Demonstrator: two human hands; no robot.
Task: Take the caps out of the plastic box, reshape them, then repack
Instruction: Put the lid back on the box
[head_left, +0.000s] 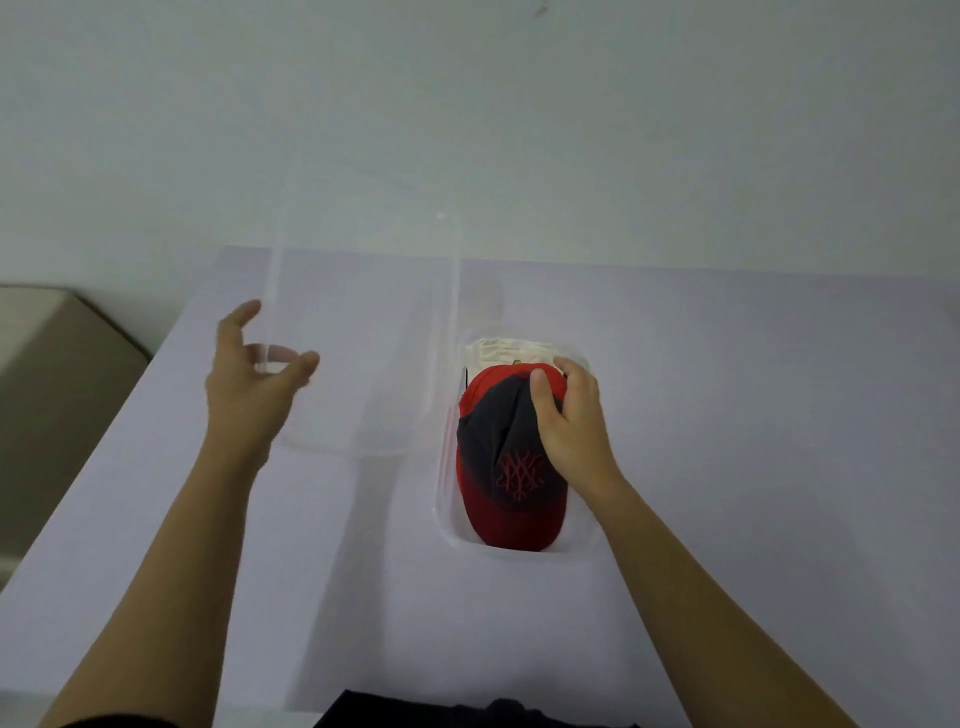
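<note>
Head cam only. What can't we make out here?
- Cap count: the red and dark cap fills the plastic box. Only an edge of a cream cap shows behind it, and anything beneath is hidden.
- Grip of the left hand: blurred at the edge of the clear lid; gripping or just touching, cannot tell.
- Crown of the red and dark cap: partly covered by the right hand gripping it.
</note>
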